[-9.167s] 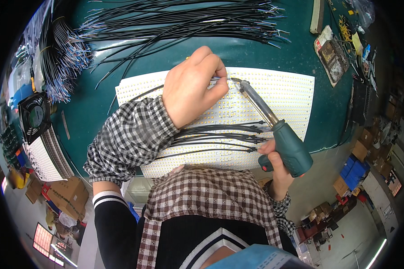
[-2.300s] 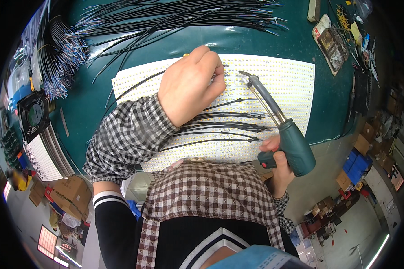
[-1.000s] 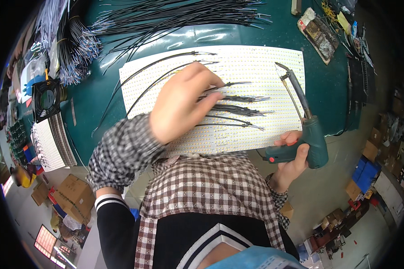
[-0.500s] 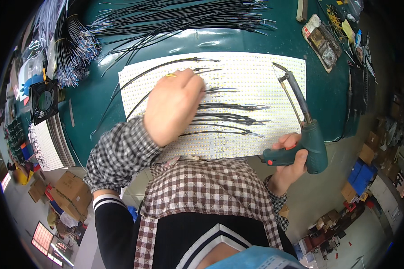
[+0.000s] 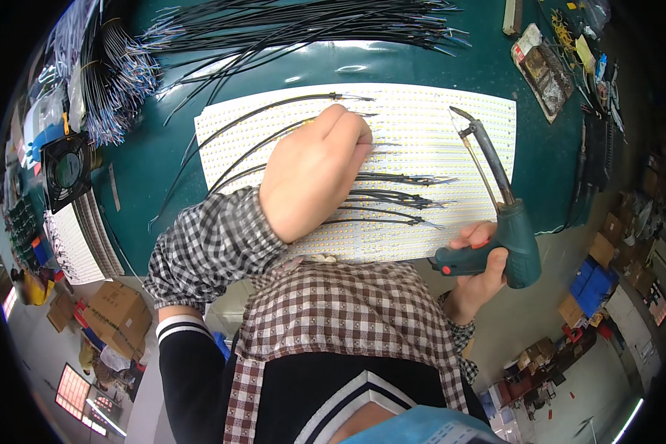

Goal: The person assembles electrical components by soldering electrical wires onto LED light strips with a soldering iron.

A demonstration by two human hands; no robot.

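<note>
L hand (image 5: 314, 174), ctr, curls nearly closed over cables (image 5: 403, 198) on LED board (image 5: 422, 122), can't tell if grip's got one; R hand (image 5: 478, 285), lower rt, firmly wraps soldering gun (image 5: 522, 244), tilted off prob. to spare cables.

From my remote seat I see a table (image 5: 547, 159) with a board (image 5: 451, 111) lying on it, front and centre. Wires (image 5: 399, 178) lie across the board in rows from near to far; some trail past its left edge. The left hand (image 5: 314, 174) is over the middle of them. The right hand (image 5: 477, 277) is around a soldering gun (image 5: 519, 248) at the board's near right corner, the gun's tip over the board's right part. Behind the board I find a wire pile (image 5: 311, 33); far left, a wire bundle (image 5: 100, 81), then, nearer me, a fan (image 5: 66, 170) and a board stack (image 5: 81, 240).
</note>
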